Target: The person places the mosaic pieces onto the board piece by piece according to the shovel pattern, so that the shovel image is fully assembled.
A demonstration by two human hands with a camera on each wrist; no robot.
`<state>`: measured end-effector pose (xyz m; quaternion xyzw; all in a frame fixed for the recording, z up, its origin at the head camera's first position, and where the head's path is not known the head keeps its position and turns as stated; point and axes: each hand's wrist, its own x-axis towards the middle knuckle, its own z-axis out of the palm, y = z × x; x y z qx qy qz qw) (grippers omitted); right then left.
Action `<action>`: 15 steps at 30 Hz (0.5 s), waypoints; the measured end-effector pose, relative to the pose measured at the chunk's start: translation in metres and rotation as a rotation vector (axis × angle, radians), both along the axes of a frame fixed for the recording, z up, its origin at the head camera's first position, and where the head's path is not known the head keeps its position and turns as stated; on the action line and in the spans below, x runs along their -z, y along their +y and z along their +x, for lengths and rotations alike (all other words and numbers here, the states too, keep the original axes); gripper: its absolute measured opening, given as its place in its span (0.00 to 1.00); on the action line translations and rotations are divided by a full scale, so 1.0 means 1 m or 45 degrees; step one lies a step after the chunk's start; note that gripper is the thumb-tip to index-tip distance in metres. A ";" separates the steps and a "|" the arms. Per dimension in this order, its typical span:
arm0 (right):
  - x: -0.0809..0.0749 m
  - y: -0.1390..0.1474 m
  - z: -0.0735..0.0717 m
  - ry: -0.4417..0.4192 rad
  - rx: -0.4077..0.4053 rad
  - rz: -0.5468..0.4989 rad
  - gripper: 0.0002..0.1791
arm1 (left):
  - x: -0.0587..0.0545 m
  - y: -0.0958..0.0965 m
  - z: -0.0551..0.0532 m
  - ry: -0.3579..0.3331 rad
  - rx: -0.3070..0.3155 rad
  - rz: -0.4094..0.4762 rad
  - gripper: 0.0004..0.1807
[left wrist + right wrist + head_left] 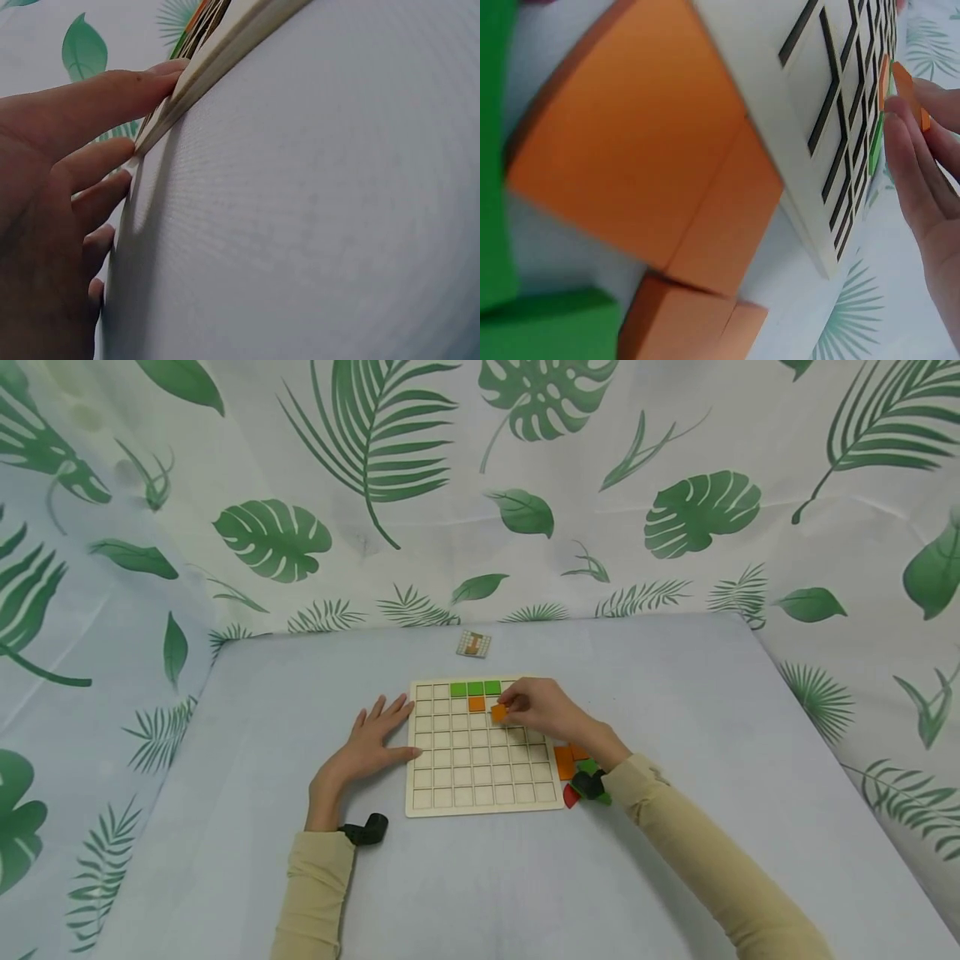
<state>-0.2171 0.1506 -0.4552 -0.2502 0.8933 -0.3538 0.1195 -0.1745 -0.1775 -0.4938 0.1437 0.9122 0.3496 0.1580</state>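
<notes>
A pale wooden grid board lies flat on the table. Three green square tiles sit side by side in its far row, and an orange tile lies in the row below them. My right hand pinches another orange square tile between thumb and fingers, just over the board; the right wrist view also shows this held tile tilted. My left hand is spread at the board's left edge, its thumb and a fingertip touching the rim.
Loose orange pieces, green pieces and a red piece lie beside the board's right edge, partly under my right wrist. A small patterned card lies beyond the board. Leaf-printed cloth rises behind the table.
</notes>
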 end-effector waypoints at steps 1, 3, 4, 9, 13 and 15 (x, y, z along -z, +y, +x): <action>0.000 -0.001 0.000 0.006 -0.007 0.008 0.14 | 0.000 0.000 0.000 0.000 0.001 -0.001 0.47; -0.001 -0.003 -0.001 0.013 -0.015 0.019 0.15 | 0.001 0.000 0.000 0.000 0.003 -0.004 0.47; -0.001 -0.004 -0.001 0.013 -0.017 0.024 0.15 | 0.001 0.000 0.000 0.001 0.004 -0.004 0.47; 0.001 -0.008 -0.002 -0.012 -0.032 0.036 0.15 | 0.002 0.000 0.000 0.000 0.006 -0.007 0.48; 0.004 -0.011 -0.004 -0.039 -0.044 0.041 0.15 | 0.001 0.000 0.000 -0.004 0.004 -0.015 0.47; 0.005 -0.013 -0.005 -0.039 -0.046 0.042 0.14 | 0.001 0.000 0.000 -0.001 0.002 -0.019 0.47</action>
